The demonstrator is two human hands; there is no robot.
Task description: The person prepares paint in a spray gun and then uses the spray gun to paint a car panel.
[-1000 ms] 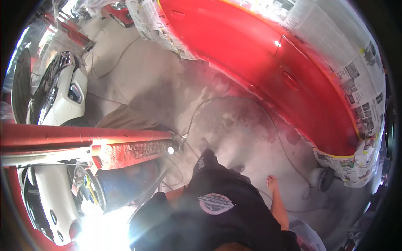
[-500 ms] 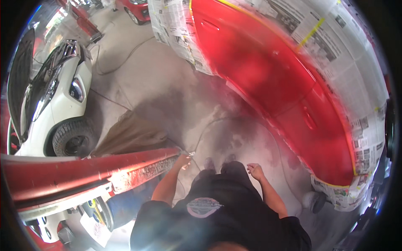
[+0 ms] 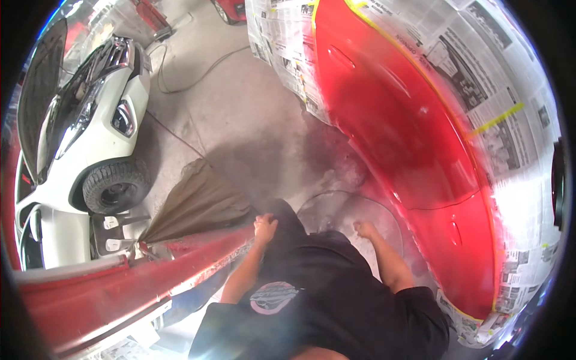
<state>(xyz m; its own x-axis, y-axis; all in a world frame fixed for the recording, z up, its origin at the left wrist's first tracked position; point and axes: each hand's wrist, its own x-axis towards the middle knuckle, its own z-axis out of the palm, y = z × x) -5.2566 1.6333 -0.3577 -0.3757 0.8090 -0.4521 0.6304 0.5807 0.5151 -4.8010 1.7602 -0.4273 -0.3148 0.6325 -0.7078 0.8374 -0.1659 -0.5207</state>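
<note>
My left hand is closed with bent fingers, in front of my dark trouser leg and close to the end of a long red beam. Whatever it holds, if anything, cannot be made out. My right hand is held out at my other side, its fingers curled in and slightly blurred; no object shows in it. Nearest to that hand, though apart from it, stands a glossy red car side panel with door handles. Newspaper masking surrounds the panel, edged with yellow tape.
A white car with its bonnet raised stands at the left, its front wheel exposed. A brown cloth cover drapes beside the red beam. Hoses trail over the dusty floor. Part of another red car shows at the back.
My body has turned and shifted, so the red beam and white car sit differently in view. My left hand has moved from the beam's end to before my leg. One leg has swung forward.
</note>
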